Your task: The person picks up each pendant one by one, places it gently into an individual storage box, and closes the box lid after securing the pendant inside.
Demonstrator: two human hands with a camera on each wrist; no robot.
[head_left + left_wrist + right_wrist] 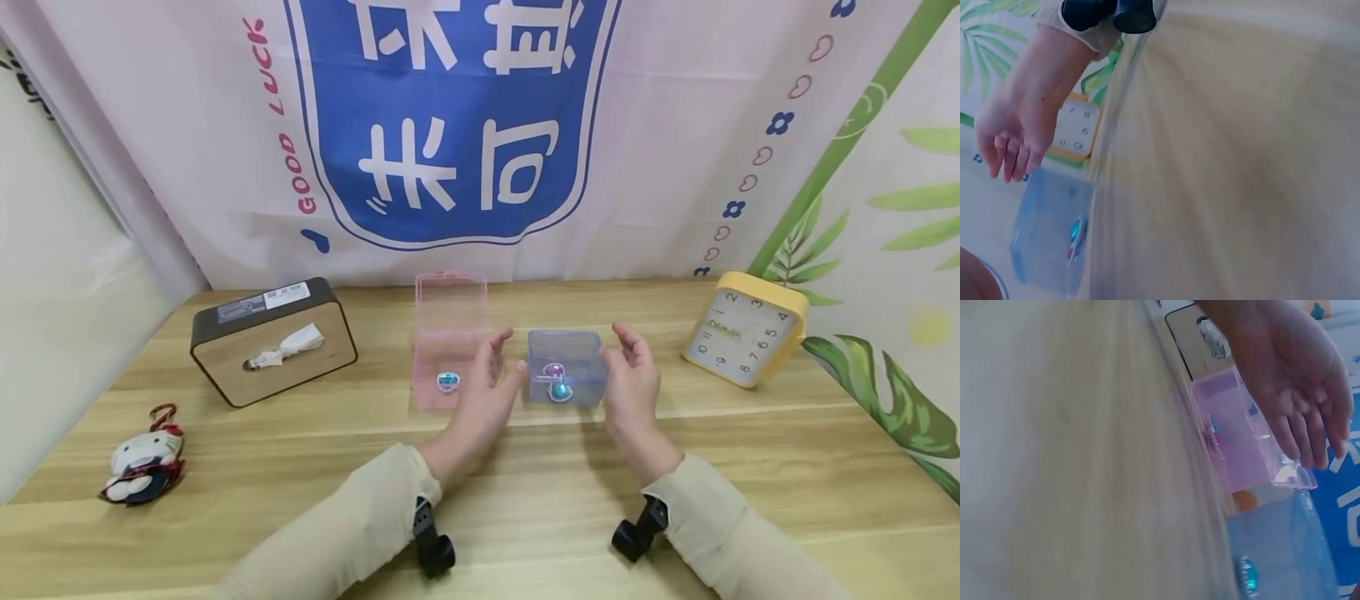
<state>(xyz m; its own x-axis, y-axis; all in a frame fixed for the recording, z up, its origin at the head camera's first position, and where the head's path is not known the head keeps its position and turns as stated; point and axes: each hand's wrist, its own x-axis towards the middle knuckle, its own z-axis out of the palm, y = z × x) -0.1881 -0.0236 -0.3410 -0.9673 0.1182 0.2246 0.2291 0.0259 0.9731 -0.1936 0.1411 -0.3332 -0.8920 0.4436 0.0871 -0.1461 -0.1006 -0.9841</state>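
A clear blue plastic box (567, 350), its lid down, sits on the wooden table. Inside it show a purple jewelled piece (554, 370) and a teal one (560, 390) with a pale beaded edge. My left hand (486, 392) hovers at the box's left side, fingers relaxed, a small gap off. On the other side my right hand (632, 387) has its thumb at the box's right edge; whether it touches is unclear. Left of the blue box a clear pink box (427, 358) stands with its lid raised, a blue jewelled piece (447, 382) in it, partly behind my left hand.
A black and wood-faced tissue box (300, 350) stands at the back left. Nearer the left edge lies a plush cat keychain (142, 467). A yellow square clock (742, 329) is at the back right. A printed cloth (652, 167) hangs behind the table.
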